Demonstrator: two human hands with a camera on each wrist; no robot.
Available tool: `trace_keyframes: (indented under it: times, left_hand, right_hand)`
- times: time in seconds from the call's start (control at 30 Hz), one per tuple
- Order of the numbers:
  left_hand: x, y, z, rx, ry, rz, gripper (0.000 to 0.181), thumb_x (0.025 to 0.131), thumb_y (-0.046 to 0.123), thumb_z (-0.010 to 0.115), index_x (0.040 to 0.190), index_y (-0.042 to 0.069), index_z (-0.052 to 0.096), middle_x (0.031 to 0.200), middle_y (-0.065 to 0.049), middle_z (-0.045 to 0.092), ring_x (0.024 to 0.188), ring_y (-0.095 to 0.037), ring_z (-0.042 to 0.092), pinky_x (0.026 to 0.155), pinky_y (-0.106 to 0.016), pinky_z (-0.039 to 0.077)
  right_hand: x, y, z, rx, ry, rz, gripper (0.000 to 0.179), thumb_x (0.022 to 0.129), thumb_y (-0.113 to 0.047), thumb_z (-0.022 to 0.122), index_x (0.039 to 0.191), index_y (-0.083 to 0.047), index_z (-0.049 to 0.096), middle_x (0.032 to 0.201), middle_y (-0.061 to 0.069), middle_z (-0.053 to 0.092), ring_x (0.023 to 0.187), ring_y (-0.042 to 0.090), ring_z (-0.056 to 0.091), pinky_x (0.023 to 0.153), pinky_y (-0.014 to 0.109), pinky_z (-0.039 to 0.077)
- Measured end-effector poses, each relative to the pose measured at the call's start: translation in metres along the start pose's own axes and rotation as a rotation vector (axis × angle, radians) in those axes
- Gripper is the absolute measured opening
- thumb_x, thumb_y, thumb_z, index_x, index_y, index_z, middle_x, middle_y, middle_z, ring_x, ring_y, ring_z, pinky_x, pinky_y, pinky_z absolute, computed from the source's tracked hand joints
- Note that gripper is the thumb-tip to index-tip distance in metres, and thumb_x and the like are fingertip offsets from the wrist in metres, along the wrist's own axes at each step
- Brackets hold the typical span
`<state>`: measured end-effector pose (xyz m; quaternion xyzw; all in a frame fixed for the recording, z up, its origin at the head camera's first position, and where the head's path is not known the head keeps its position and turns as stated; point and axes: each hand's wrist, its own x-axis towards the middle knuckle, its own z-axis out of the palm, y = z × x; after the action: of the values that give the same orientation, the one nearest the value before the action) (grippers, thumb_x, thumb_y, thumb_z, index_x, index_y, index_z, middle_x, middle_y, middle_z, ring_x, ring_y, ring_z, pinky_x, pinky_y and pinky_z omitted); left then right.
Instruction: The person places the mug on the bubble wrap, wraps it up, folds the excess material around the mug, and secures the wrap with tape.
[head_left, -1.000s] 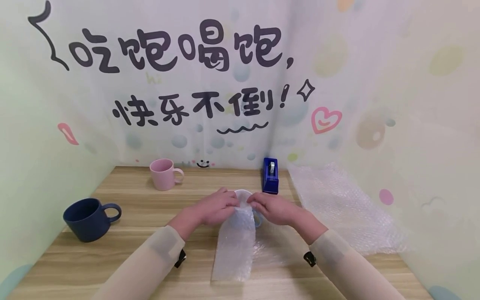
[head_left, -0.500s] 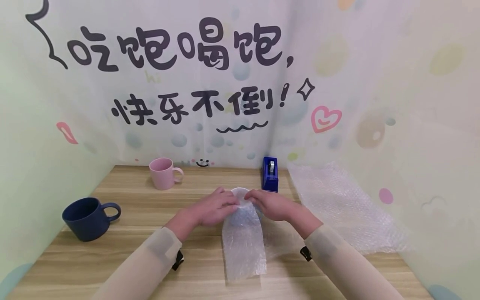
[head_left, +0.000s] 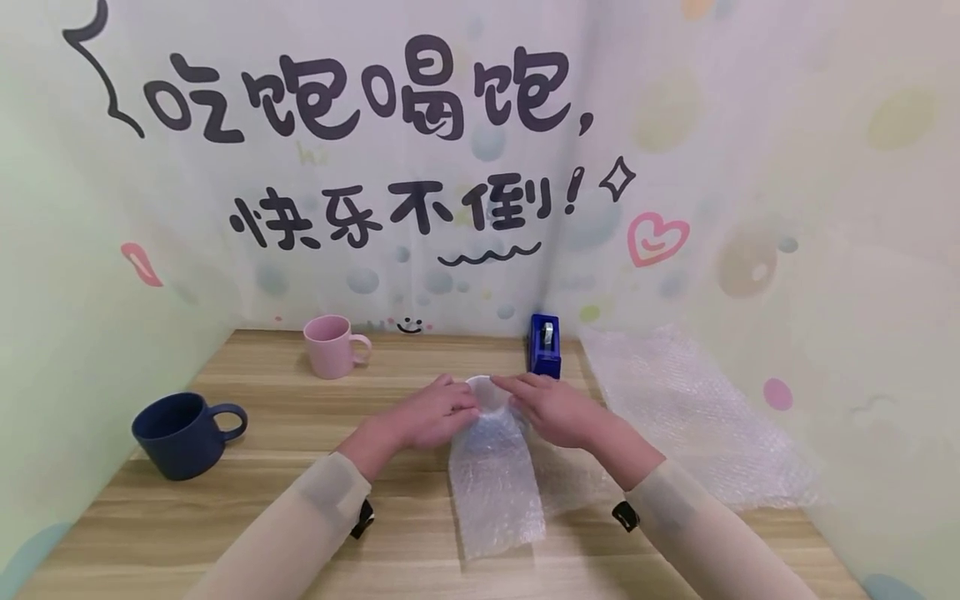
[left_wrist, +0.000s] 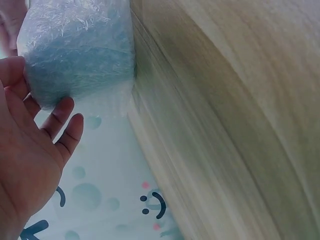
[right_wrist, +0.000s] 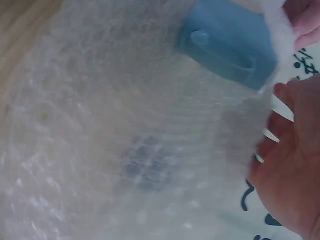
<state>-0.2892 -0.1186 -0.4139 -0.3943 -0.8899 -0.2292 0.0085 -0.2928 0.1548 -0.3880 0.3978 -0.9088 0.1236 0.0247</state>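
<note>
A light blue mug (right_wrist: 230,40) stands mid-table, its white rim showing in the head view and its handle in the right wrist view. A bubble wrap strip (head_left: 497,492) covers its near side and trails down towards me. My left hand (head_left: 437,414) grips the wrapped mug at its left, fingers bent against the wrap (left_wrist: 80,55). On the other side, my right hand (head_left: 558,410) has its fingers stretched out, the index fingertip right at the rim. More wrap spreads beneath the right hand and hides part of the mug in that wrist's view.
A pink mug (head_left: 330,348) stands at the back left and a dark blue mug (head_left: 180,437) at the left edge. Behind the right hand is a blue tape dispenser (head_left: 545,346). Another bubble wrap sheet (head_left: 690,425) lies on the right. A printed curtain (head_left: 450,292) hangs behind.
My right fingers have straightened and drawn back from inside the rim to its right side. The strip's lower end has swung to the right. The left hand keeps its hold.
</note>
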Motion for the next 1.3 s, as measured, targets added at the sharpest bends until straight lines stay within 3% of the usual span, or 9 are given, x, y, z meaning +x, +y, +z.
trace_keyframes:
  times: [0.13,0.23,0.37,0.57,0.73,0.83,0.97,1.17,1.3]
  left_hand:
    - [0.001,0.002,-0.001,0.009,0.007,-0.016,0.032,0.114,0.025,0.050,0.109,0.011,0.079,0.109,-0.002,0.069,0.106,-0.022,0.053,0.096,-0.043,0.049]
    - [0.002,0.001,0.000,0.025,0.021,0.002,0.030,0.113,0.023,0.051,0.102,0.012,0.076,0.103,-0.001,0.067,0.102,-0.021,0.052,0.094,-0.042,0.047]
    - [0.003,0.000,0.003,0.028,0.031,0.015,0.030,0.113,0.022,0.050,0.098,0.013,0.074,0.100,0.000,0.066,0.100,-0.020,0.052,0.095,-0.041,0.046]
    - [0.001,0.000,0.006,-0.012,0.029,-0.008,0.031,0.113,0.024,0.050,0.098,0.013,0.075,0.100,0.001,0.066,0.100,-0.019,0.050,0.093,-0.040,0.046]
    - [0.000,-0.001,0.007,-0.032,0.031,-0.018,0.032,0.113,0.025,0.050,0.098,0.014,0.075,0.100,0.001,0.064,0.102,-0.020,0.050,0.093,-0.040,0.046]
    - [-0.001,-0.002,0.007,-0.059,0.042,-0.028,0.032,0.114,0.026,0.050,0.101,0.014,0.077,0.102,0.001,0.065,0.104,-0.020,0.049,0.092,-0.039,0.046]
    - [-0.003,-0.005,0.009,-0.085,0.072,-0.027,0.033,0.113,0.022,0.048,0.112,0.013,0.080,0.111,-0.002,0.069,0.107,-0.021,0.049,0.092,-0.038,0.046]
    - [-0.009,-0.009,0.011,-0.115,0.044,-0.036,0.050,0.094,0.021,0.058,0.140,0.009,0.073,0.142,-0.010,0.067,0.119,-0.026,0.047,0.099,-0.044,0.049]
    - [-0.010,-0.009,0.011,-0.184,0.023,-0.089,0.044,0.106,0.034,0.055,0.139,0.012,0.074,0.149,-0.007,0.062,0.123,-0.025,0.044,0.101,-0.045,0.048]
  right_hand:
    - [-0.014,-0.021,-0.005,-0.099,0.146,-0.144,0.035,0.113,-0.031,0.061,0.140,-0.010,0.069,0.128,0.007,0.073,0.115,0.024,0.072,0.099,0.045,0.061]
    - [-0.029,-0.043,0.002,-0.158,0.100,-0.263,0.046,0.103,-0.057,0.071,0.126,-0.017,0.069,0.119,-0.002,0.070,0.107,0.014,0.066,0.094,0.036,0.060]
    - [-0.049,-0.067,0.031,-0.267,-0.007,-0.377,0.074,0.085,-0.084,0.074,0.125,-0.023,0.061,0.118,-0.008,0.058,0.109,0.009,0.054,0.098,0.030,0.053]
    - [-0.055,-0.078,0.067,-0.448,0.151,-0.428,0.054,0.081,-0.063,0.087,0.111,-0.025,0.063,0.106,-0.012,0.058,0.099,0.009,0.056,0.088,0.025,0.048]
    - [-0.046,-0.077,0.063,-0.565,0.289,-0.526,0.031,0.084,-0.047,0.085,0.097,-0.026,0.067,0.095,-0.013,0.063,0.093,0.010,0.061,0.084,0.028,0.048]
    - [-0.034,-0.075,0.047,-0.509,0.329,-0.496,0.024,0.088,-0.040,0.085,0.099,-0.025,0.069,0.098,-0.011,0.068,0.096,0.011,0.064,0.087,0.030,0.051]
    - [-0.015,-0.067,0.024,-0.392,0.402,-0.367,0.020,0.092,-0.031,0.087,0.105,-0.021,0.075,0.104,-0.006,0.074,0.098,0.013,0.069,0.088,0.035,0.058]
    - [0.011,-0.052,0.012,-0.285,0.480,-0.218,0.014,0.097,-0.023,0.084,0.102,-0.013,0.076,0.090,-0.003,0.070,0.084,0.016,0.067,0.074,0.034,0.050]
    - [0.020,-0.048,0.012,-0.234,0.468,-0.173,0.012,0.100,-0.023,0.083,0.106,-0.014,0.078,0.093,-0.003,0.072,0.086,0.016,0.068,0.073,0.033,0.049]
